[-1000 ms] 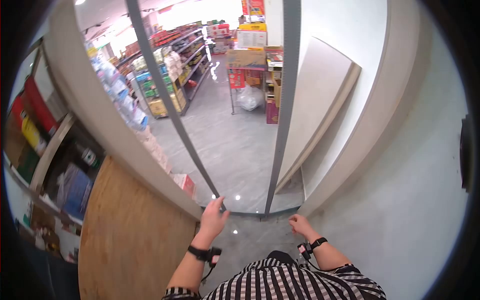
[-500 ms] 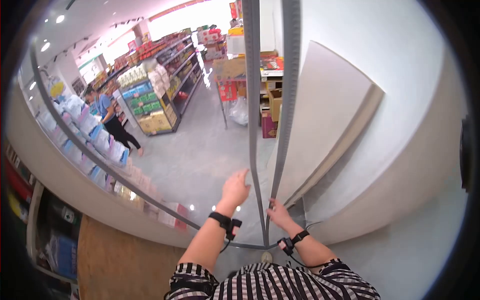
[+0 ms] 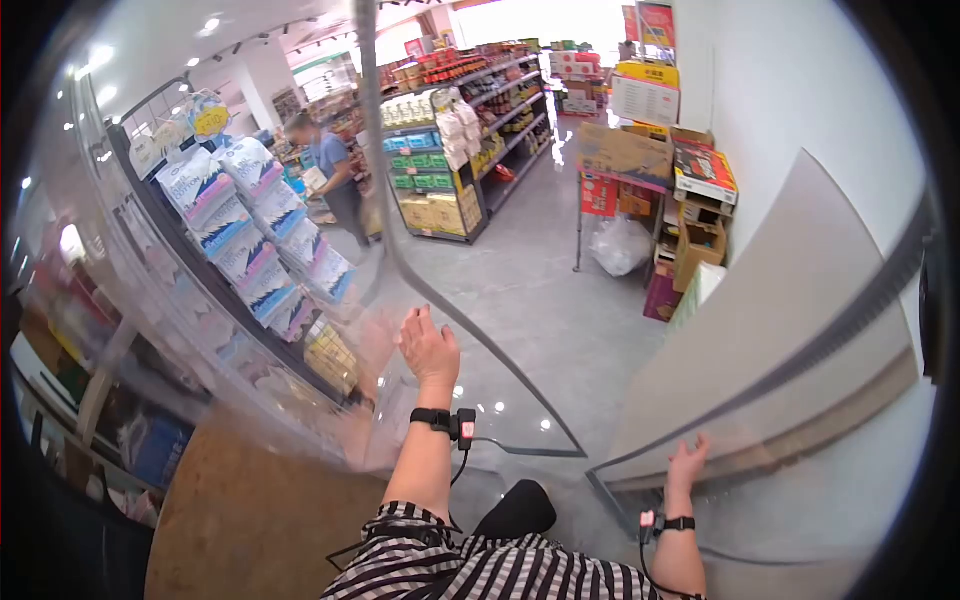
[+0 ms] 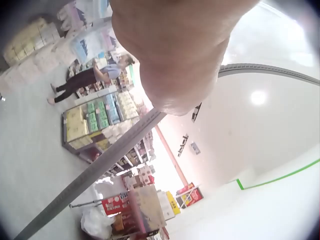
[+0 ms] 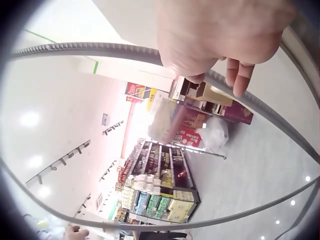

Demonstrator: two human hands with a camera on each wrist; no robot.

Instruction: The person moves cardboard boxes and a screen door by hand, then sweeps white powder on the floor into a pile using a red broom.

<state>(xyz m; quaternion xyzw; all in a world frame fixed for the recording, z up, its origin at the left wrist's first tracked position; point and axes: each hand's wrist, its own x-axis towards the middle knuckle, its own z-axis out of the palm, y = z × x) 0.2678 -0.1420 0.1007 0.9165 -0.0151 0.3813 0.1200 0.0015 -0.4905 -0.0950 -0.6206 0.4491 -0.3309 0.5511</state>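
Observation:
Two clear plastic curtain panels with grey edge strips hang in a doorway, parted in the middle. My left hand (image 3: 430,345) is raised against the left panel, fingers loosely bent, close to its grey edge strip (image 4: 100,164). On the other side, my right hand (image 3: 688,462) is at the right panel with its fingers extended, beside that panel's ribbed edge strip (image 5: 105,48). Neither hand has its fingers wrapped around anything. The back of the left hand hides its fingertips in the left wrist view.
Past the curtain are a shop shelf (image 3: 435,205), stacked cardboard boxes (image 3: 625,155) and a white plastic bag (image 3: 620,245). A person (image 3: 335,170) stands near hanging packs (image 3: 235,220). At the right leans a pale board (image 3: 770,270); a wooden tabletop (image 3: 270,500) is at lower left.
The two edge strips, close together half a second ago, are now wide apart. My left hand has moved left and my right hand right, and the shop appears nearer.

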